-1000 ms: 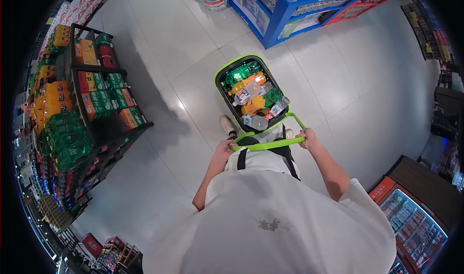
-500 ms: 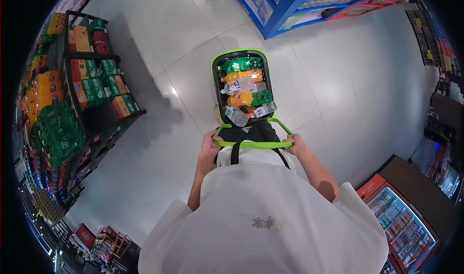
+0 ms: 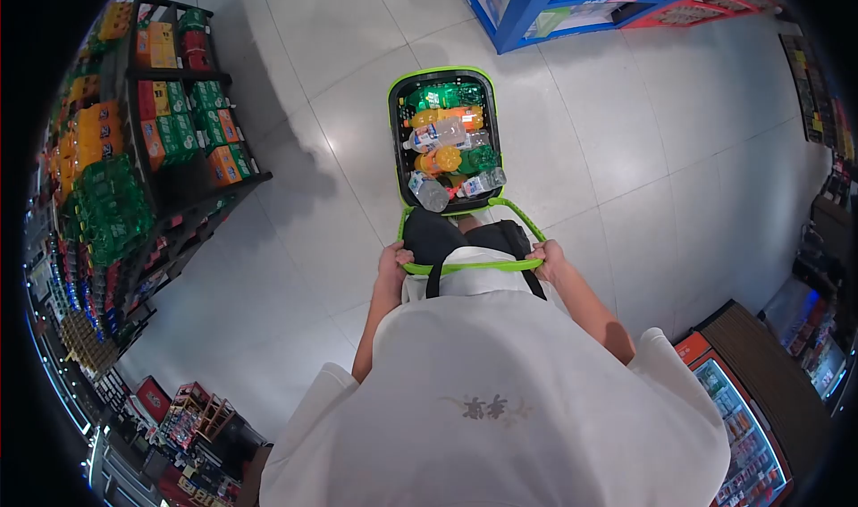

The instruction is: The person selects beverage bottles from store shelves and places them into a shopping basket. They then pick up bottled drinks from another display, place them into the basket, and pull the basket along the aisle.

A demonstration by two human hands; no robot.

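A black basket with a lime-green rim stands on the floor ahead of my legs. Several bottles lie in it: a green bottle at the far end, an orange bottle near the middle, and a clear bottle at the near left corner. The basket's green handle reaches back to my waist. My left hand is closed round its left corner, and my right hand grips the right corner.
At the left, a black shelf carries drink boxes and bottles. A blue display stand is at the top, joined to a red one. Lower right, a lit drinks cooler stands beside a slatted brown panel. Grey floor tiles surround the basket.
The basket has swung from a slant to nearly straight ahead and sits higher in view. Both hands have shifted a little left, still on the handle. The blue stand has slid toward the top edge.
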